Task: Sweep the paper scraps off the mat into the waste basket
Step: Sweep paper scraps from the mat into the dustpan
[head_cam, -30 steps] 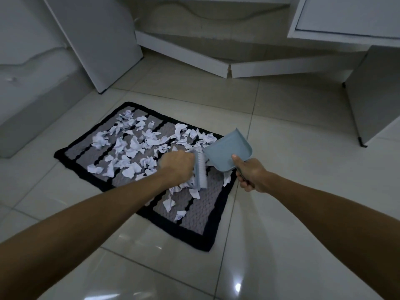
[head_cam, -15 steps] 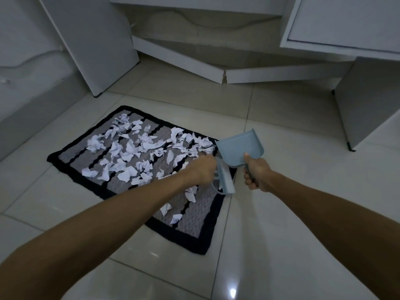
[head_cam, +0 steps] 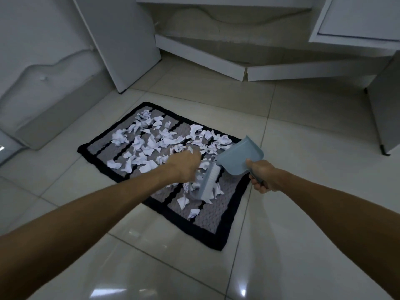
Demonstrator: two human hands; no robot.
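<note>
A grey mat with a black border [head_cam: 218,215] lies on the tiled floor, strewn with several white paper scraps [head_cam: 149,144]. My left hand [head_cam: 184,167] grips a small blue-grey hand brush [head_cam: 208,182], its bristles down on the mat's right half among scraps. My right hand [head_cam: 263,178] holds the handle of a blue-grey dustpan [head_cam: 240,156], tilted with its mouth toward the brush at the mat's right edge. A few scraps [head_cam: 183,201] lie near the mat's front. No waste basket is in view.
White cabinet panels [head_cam: 121,40] stand at the back left, and a low white plinth [head_cam: 199,55] runs along the back. Another white cabinet [head_cam: 385,100] stands at the right. Glossy floor tiles [head_cam: 303,126] surround the mat.
The brush has swung back to the left over the mat's right half, with scraps bunched beside it. The dustpan has stayed at the mat's right edge. The camera view has shifted.
</note>
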